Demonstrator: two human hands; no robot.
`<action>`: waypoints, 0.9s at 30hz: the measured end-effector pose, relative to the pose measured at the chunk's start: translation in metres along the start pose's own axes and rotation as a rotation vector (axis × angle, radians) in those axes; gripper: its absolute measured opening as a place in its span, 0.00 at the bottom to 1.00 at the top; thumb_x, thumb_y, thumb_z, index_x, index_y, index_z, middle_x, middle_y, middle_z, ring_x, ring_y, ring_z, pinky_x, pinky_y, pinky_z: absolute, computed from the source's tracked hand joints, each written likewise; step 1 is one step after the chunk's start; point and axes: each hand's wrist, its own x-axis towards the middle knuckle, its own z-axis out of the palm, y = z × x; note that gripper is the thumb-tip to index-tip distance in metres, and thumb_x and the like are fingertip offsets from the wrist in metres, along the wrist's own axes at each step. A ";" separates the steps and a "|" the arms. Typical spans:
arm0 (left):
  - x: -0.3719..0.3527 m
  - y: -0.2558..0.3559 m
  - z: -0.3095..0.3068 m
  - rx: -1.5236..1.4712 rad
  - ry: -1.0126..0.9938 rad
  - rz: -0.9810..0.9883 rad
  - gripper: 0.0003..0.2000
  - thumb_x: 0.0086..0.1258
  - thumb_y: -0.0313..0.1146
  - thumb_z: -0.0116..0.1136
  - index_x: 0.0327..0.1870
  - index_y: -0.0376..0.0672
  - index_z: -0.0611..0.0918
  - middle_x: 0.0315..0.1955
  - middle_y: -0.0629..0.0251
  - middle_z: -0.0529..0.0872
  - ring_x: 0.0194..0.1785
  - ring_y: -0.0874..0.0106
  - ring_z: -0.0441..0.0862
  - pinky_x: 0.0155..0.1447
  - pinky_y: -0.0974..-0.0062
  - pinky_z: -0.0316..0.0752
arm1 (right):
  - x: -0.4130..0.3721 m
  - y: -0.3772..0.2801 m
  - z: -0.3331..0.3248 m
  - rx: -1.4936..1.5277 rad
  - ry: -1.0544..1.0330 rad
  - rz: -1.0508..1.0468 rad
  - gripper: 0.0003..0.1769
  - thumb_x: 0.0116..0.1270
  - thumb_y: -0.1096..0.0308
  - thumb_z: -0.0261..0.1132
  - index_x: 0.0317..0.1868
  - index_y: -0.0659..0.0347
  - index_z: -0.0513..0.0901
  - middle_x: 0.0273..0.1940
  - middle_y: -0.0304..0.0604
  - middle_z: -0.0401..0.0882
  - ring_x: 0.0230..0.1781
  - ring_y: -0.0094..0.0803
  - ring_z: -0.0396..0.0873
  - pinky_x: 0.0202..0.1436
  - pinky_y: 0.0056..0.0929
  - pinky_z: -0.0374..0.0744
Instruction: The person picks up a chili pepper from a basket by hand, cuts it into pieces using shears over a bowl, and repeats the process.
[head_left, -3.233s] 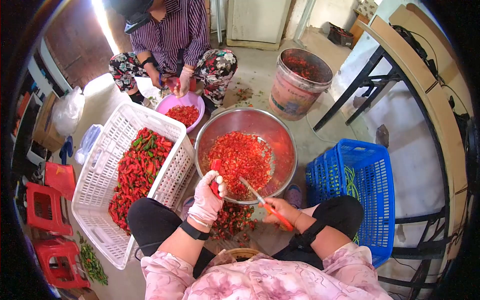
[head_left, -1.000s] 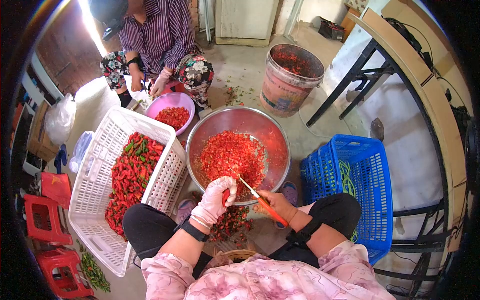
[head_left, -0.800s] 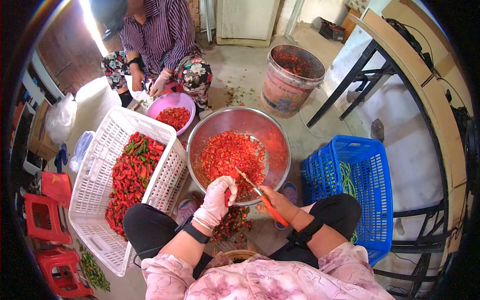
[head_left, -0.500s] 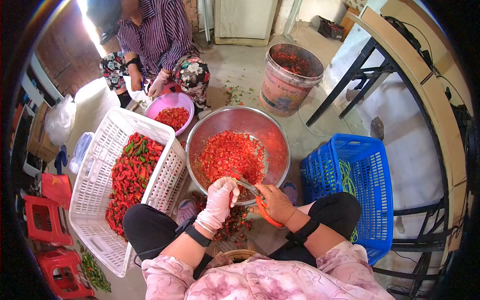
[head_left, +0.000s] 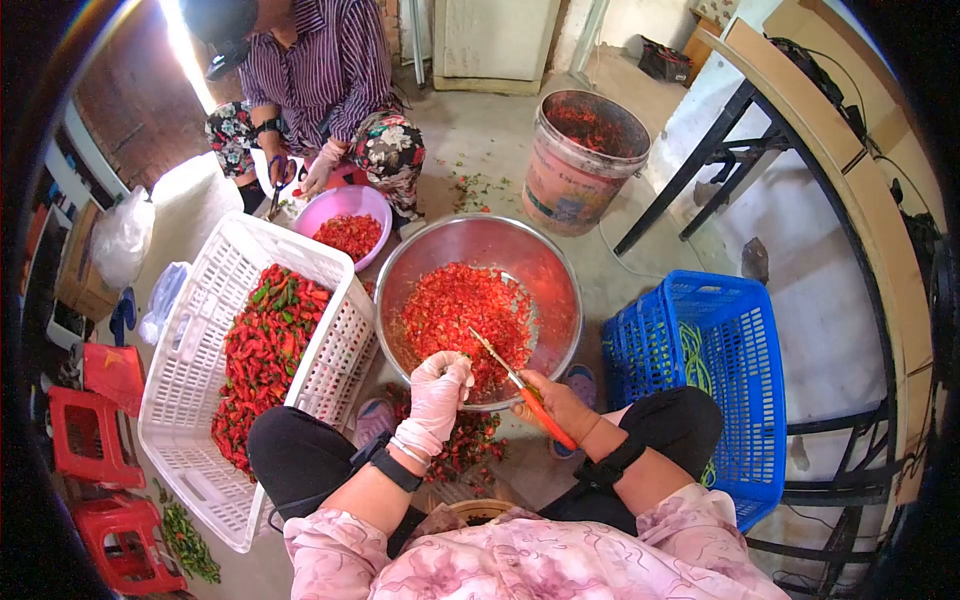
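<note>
My gloved left hand [head_left: 440, 388] is closed in a pinch over the near rim of a steel bowl [head_left: 555, 345]. A chili pepper appears to be in its fingers, mostly hidden; only a small tip shows. My bare right hand [head_left: 562, 405] grips scissors [head_left: 543, 412] with orange handles. Their blades look closed together and point up and left over the bowl, apart from my left hand. Chopped red chili [head_left: 465, 310] fills much of the bowl's bottom. Whole red chilies [head_left: 468, 445] lie below the bowl, between my legs.
A white basket [head_left: 200, 480] of red and green chilies stands left, a blue basket [head_left: 765, 420] with green strands right. Beyond the bowl are a purple basin [head_left: 383, 210] and a pink bucket [head_left: 570, 185]. Across from me a person [head_left: 330, 90] works with scissors. Red stools [head_left: 95, 440] stand far left.
My scissors have swung away from my left hand, blades now pointing more upward and closing together. The person opposite has raised their head slightly, and their scissors now show.
</note>
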 end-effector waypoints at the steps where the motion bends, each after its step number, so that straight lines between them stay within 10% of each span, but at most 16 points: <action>1: -0.001 0.001 0.001 0.010 0.004 0.002 0.03 0.64 0.30 0.53 0.32 0.42 0.75 0.17 0.72 0.75 0.15 0.85 0.67 0.16 0.88 0.58 | 0.001 -0.001 0.000 -0.058 0.015 -0.083 0.30 0.52 0.51 0.67 0.50 0.59 0.70 0.29 0.51 0.76 0.32 0.46 0.77 0.35 0.35 0.75; 27: -0.001 0.002 -0.016 0.333 -0.024 0.055 0.07 0.57 0.27 0.56 0.19 0.41 0.75 0.14 0.72 0.74 0.19 0.84 0.67 0.25 0.83 0.63 | 0.003 -0.003 -0.012 -0.130 0.011 -0.015 0.30 0.51 0.49 0.67 0.47 0.63 0.74 0.30 0.56 0.77 0.33 0.47 0.78 0.36 0.36 0.75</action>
